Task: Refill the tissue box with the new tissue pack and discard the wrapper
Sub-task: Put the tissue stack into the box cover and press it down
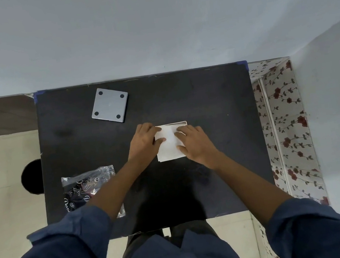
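Far left: pale floor with a dark round hole [32,177] just beside the table edge. Black table [216,105] fills the middle of the head view, blue tape at its far corners.

Near-left on the table: clear plastic wrapper [85,185] with dark print, crumpled, lying flat, partly hidden under the left forearm. No hand touches it.

Far-left of table centre: grey square lid [109,105] with four black round pads at its corners, lying flat, well apart from both hands and from the wrapper.

Centre: left hand [144,140] rests on the left edge of the white tissue stack [170,148], fingers loosely curved over the edge, thumb laid on top of the sheets. Cannot tell if it pinches or only presses.

The tissue stack sits on or in the white tissue box [180,123]; only a thin strip of the box's far rim shows beyond the tissues. Cannot tell how deep the stack sits.

Right hand [195,141] lies on the right side of the stack, fingers fairly straight and spread a little, pressing down flat on the tissues.

Dark blue sleeves [75,236] rolled up to the elbows.

Far right: floral-patterned panel [284,126] standing beside the table.
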